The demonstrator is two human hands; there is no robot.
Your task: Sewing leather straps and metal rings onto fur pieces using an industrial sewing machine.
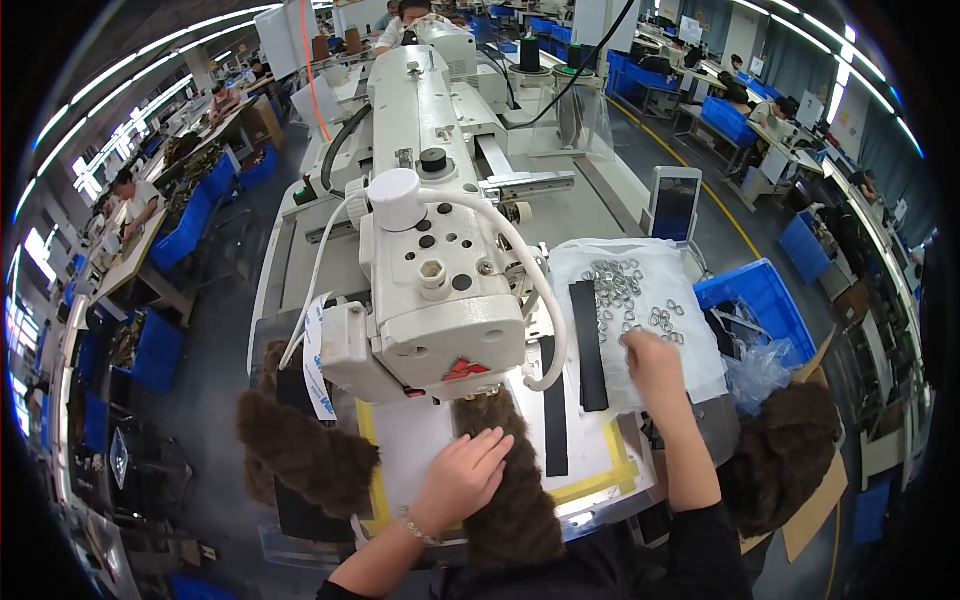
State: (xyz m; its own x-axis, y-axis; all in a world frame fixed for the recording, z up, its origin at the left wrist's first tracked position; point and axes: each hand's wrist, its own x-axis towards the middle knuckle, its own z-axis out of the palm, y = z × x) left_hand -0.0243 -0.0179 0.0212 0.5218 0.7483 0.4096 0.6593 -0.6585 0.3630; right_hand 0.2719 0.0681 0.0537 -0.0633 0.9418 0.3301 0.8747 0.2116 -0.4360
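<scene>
My left hand (468,472) lies flat, fingers stretched out, on a brown fur strip (515,525). The far end of that strip runs under the head of a large white sewing machine (445,345). On the right, my right hand (655,368) is over a white cloth (700,375) with its fingers curled together. Whatever its fingertips may hold is hidden. Just beyond it lie scattered small metal rings (617,283). Black straps (588,350) are stacked left of the rings, and a narrower black strip (556,435) lies between them and the fur.
More brown fur pieces (310,455) lie left of the yellow-taped work plate (590,485). At the right are a blue bin (770,300) with clear plastic, a dark fur bundle (785,460) and a small screen (674,205). People work at benches farther off.
</scene>
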